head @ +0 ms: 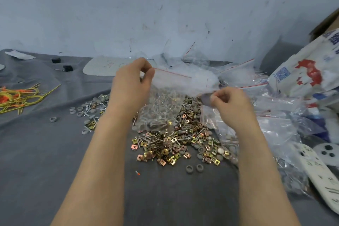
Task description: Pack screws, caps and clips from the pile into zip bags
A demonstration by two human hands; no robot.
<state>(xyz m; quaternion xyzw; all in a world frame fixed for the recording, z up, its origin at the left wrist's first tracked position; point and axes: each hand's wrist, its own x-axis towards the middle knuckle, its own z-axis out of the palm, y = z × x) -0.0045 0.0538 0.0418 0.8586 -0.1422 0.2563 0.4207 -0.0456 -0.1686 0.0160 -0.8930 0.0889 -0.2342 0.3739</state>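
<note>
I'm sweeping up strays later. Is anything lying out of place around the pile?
Yes. Two grey caps lie apart on the near side of the pile, a lone cap sits off to its left, and a small orange-tipped bit lies on the cloth, unlike the other hardware.

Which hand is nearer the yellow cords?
Left. The left hand pinches the bag at its top corner, to the right of the cords; the right hand pinches its other side, farther right.
</note>
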